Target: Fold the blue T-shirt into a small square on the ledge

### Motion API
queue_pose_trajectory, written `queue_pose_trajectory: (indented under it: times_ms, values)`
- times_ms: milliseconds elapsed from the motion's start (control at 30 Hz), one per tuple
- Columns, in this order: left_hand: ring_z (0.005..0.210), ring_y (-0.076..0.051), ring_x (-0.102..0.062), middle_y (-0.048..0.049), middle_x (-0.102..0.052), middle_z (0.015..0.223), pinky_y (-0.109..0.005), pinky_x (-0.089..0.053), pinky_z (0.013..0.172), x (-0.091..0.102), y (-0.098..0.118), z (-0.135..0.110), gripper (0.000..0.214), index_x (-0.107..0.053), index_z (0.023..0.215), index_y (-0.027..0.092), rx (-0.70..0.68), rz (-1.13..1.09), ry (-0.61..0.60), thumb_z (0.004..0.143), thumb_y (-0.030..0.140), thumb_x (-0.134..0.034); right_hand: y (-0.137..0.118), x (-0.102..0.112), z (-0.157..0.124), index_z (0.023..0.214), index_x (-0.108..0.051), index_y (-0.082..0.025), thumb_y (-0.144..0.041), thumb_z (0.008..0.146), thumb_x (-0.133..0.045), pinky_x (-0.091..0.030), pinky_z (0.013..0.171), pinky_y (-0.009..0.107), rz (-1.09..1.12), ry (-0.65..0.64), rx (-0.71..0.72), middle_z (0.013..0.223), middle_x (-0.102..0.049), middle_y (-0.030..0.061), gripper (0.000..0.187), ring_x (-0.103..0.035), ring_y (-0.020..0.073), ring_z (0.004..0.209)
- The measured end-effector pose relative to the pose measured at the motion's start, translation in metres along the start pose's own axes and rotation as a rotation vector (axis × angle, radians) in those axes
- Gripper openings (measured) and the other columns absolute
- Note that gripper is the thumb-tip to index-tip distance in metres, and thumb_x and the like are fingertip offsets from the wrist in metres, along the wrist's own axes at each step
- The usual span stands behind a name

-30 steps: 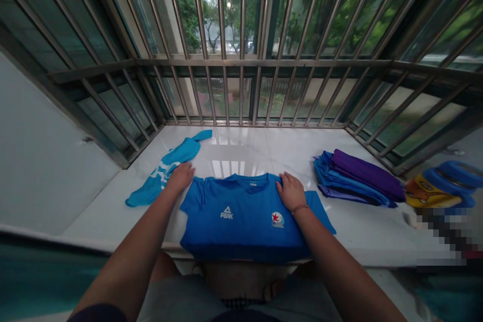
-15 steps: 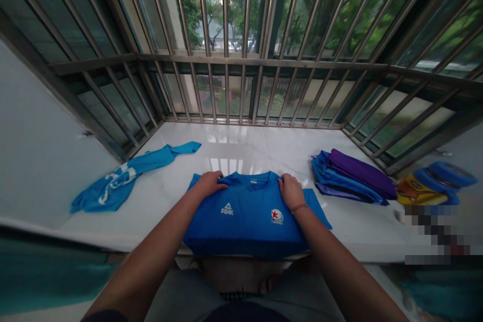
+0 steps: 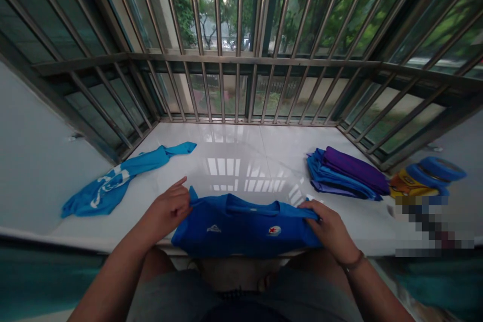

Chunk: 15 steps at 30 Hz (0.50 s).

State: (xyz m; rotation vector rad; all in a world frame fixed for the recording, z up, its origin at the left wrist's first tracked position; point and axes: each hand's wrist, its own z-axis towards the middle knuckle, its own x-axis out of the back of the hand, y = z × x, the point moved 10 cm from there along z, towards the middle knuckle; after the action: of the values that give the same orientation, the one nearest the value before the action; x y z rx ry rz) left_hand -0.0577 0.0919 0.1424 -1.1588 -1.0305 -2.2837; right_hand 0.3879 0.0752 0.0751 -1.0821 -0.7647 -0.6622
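Observation:
A blue sports shirt (image 3: 241, 226) with a small white logo and a round badge lies at the near edge of the white sill (image 3: 245, 156), its upper part lifted. My left hand (image 3: 168, 209) pinches its left shoulder, forefinger stretched out. My right hand (image 3: 330, 229) grips its right shoulder, fingers closed on the cloth. A wristband shows on my right wrist.
A crumpled light-blue shirt (image 3: 113, 183) lies at the left of the sill. A stack of folded blue and purple clothes (image 3: 345, 173) sits at the right. Beyond it are blue and yellow objects (image 3: 426, 178). Metal window bars (image 3: 241, 60) close off the back and sides.
Both hands have drawn back toward me and apart, out to the shirt's shoulders. The blue shirt's top has lifted off the sill. My view has tilted slightly.

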Motion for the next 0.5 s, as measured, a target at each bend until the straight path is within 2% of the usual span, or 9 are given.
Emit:
queue_pose_trajectory:
  times_ms: [33,67,133,167,200,267,333,433,500]
  values:
    - [0.086,-0.018,-0.073,0.0013,-0.075,0.087,-0.049,-0.040,0.131,-0.003,0.003,-0.012,0.017,-0.061,0.082,0.026,0.016,0.048,-0.002,0.094,0.015,-0.059,-0.005,0.009,-0.009,0.111,-0.077,-0.027,-0.024,0.094,-0.055,-0.062,0.093,0.034,-0.014,0.048,-0.003,0.107,-0.081,0.0038,0.027,-0.078,0.0230,0.101]
    - [0.094,-0.020,-0.076,-0.0003,-0.079,0.095,-0.048,-0.046,0.127,-0.007,0.001,-0.023,0.018,-0.069,0.096,0.027,0.060,0.108,-0.005,0.090,0.013,-0.060,-0.009,0.015,-0.019,0.111,-0.077,-0.027,-0.022,0.093,-0.055,-0.062,0.091,0.033,-0.037,0.088,-0.006,0.106,-0.081,0.0029,0.029,-0.079,0.0223,0.099]
    - [0.112,-0.027,-0.078,-0.0046,-0.082,0.117,-0.046,-0.057,0.114,-0.017,-0.015,-0.042,0.046,-0.072,0.122,0.030,0.227,0.245,-0.031,0.081,0.011,-0.064,-0.015,0.021,-0.035,0.114,-0.077,-0.028,-0.020,0.091,-0.054,-0.063,0.091,0.033,-0.106,0.147,-0.008,0.108,-0.082,0.0028,0.033,-0.079,0.0226,0.100]
    - [0.114,-0.030,-0.078,-0.0058,-0.082,0.121,-0.045,-0.061,0.106,-0.022,-0.026,-0.050,0.051,-0.073,0.125,0.030,0.338,0.307,-0.052,0.079,0.012,-0.065,-0.016,0.021,-0.042,0.118,-0.077,-0.028,-0.021,0.091,-0.054,-0.063,0.093,0.034,-0.149,0.166,-0.011,0.111,-0.082,0.0034,0.036,-0.079,0.0234,0.103]
    - [0.109,-0.032,-0.079,-0.0063,-0.083,0.116,-0.044,-0.063,0.097,-0.025,-0.036,-0.058,0.045,-0.075,0.121,0.030,0.458,0.355,-0.068,0.079,0.015,-0.066,-0.016,0.020,-0.048,0.122,-0.077,-0.028,-0.022,0.092,-0.053,-0.064,0.094,0.035,-0.192,0.181,-0.017,0.114,-0.082,0.0042,0.039,-0.079,0.0244,0.105]
    - [0.092,-0.033,-0.081,-0.0059,-0.083,0.097,-0.044,-0.064,0.083,-0.026,-0.045,-0.069,0.020,-0.076,0.102,0.030,0.622,0.374,-0.053,0.086,0.026,-0.064,-0.014,0.019,-0.058,0.127,-0.077,-0.027,-0.024,0.094,-0.053,-0.064,0.092,0.037,-0.267,0.201,-0.046,0.116,-0.082,0.0057,0.040,-0.079,0.0264,0.106]
    - [0.086,-0.032,-0.079,-0.0063,-0.080,0.089,-0.044,-0.064,0.081,-0.013,-0.032,-0.071,0.017,-0.073,0.092,0.031,0.629,0.315,0.093,0.096,0.037,-0.058,-0.015,0.025,-0.066,0.128,-0.077,-0.027,-0.027,0.097,-0.054,-0.064,0.084,0.038,-0.312,0.234,-0.084,0.110,-0.081,0.0067,0.039,-0.079,0.0274,0.099]
    - [0.108,-0.031,-0.076,-0.0082,-0.078,0.113,-0.047,-0.063,0.097,0.030,0.008,-0.086,0.017,-0.071,0.105,0.032,0.501,0.277,0.458,0.100,0.038,-0.055,-0.030,0.052,-0.079,0.130,-0.076,-0.030,-0.027,0.098,-0.054,-0.061,0.076,0.040,-0.338,0.335,-0.122,0.102,-0.077,0.0078,0.039,-0.076,0.0283,0.089]
    - [0.122,-0.032,-0.072,-0.0083,-0.075,0.125,-0.051,-0.061,0.106,0.058,0.027,-0.110,0.016,-0.067,0.110,0.031,0.461,0.298,0.606,0.099,0.037,-0.056,-0.049,0.079,-0.092,0.130,-0.075,-0.032,-0.027,0.098,-0.055,-0.060,0.083,0.044,-0.324,0.450,-0.119,0.108,-0.074,0.0103,0.038,-0.074,0.0313,0.097]
